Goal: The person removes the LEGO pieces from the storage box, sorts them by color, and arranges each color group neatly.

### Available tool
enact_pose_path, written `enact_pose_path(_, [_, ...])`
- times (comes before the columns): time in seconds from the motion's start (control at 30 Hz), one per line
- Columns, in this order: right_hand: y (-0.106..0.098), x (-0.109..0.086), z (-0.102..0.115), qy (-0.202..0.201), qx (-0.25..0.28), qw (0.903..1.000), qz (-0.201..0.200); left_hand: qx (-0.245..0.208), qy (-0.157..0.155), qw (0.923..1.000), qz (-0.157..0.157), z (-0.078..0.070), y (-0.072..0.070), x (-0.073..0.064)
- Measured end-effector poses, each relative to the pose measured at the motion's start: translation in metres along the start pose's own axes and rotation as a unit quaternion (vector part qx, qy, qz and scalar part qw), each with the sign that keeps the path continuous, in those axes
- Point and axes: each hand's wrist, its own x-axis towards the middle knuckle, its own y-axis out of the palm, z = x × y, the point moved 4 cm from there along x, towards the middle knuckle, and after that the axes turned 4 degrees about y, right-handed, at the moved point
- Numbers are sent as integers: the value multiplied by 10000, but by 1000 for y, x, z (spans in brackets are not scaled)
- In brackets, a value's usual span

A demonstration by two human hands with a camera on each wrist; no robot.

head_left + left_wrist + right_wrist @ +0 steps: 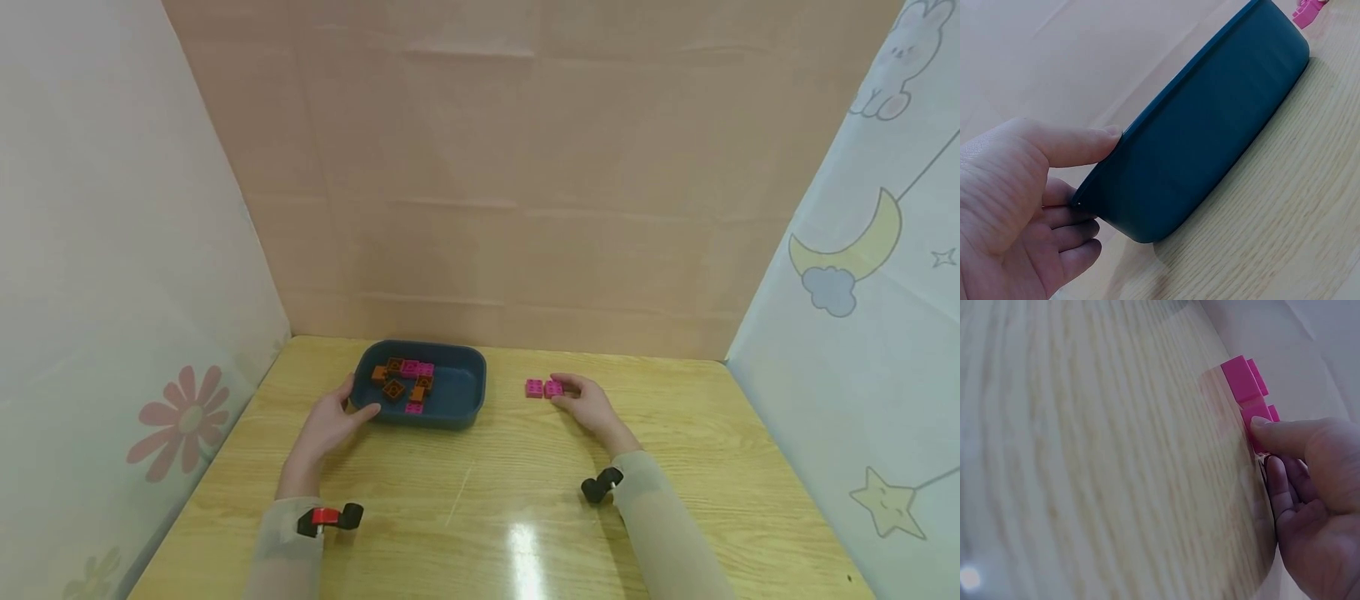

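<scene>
A dark blue plastic tray (459, 390) stands on the table at centre left, with several orange-brown toy bricks (393, 389) and pink bricks (425, 369) inside. My left hand (330, 423) grips the tray's left end, the thumb on the rim and the fingers beneath it; the left wrist view shows the tray's outer wall (1210, 125). To the right of the tray, two pink studded bricks sit side by side on the table. My right hand (591, 407) pinches the right-hand brick (553, 389) between thumb and fingers, while the left-hand brick (534, 388) stands right beside it.
The light wooden table (465, 500) ends at a brown paper-like backdrop (525, 208) just behind the tray and bricks. Pale printed side walls flank it, with a flower (187, 419) on the left and a moon (862, 250) on the right.
</scene>
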Motion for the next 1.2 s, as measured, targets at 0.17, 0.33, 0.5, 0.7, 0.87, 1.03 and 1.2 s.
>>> enact_pose_path(0.17, [1,1,-1,64,48,10000,-26,-32,-14,10000,-7,1,1,0])
enact_pose_path(0.33, [2,2,-2,91,117,9999,-4,-41,3,10000,-5,1,0,0])
enact_pose_path(0.5, [1,4,-4,104,209,9997,13,-74,22,10000,-22,2,1,1])
enact_pose_path(0.7, [1,2,-6,196,390,9990,38,-58,133,9999,-21,3,1,2])
enact_pose_path(0.87, [1,0,-4,218,540,9983,41,-33,108,9999,-22,1,1,1])
enact_pose_path(1.03, [0,-1,-5,259,687,9972,110,10,89,10000,-39,-1,1,0])
enact_pose_path(1.2, [-2,0,-7,313,929,9950,189,40,134,9999,-62,-3,1,0])
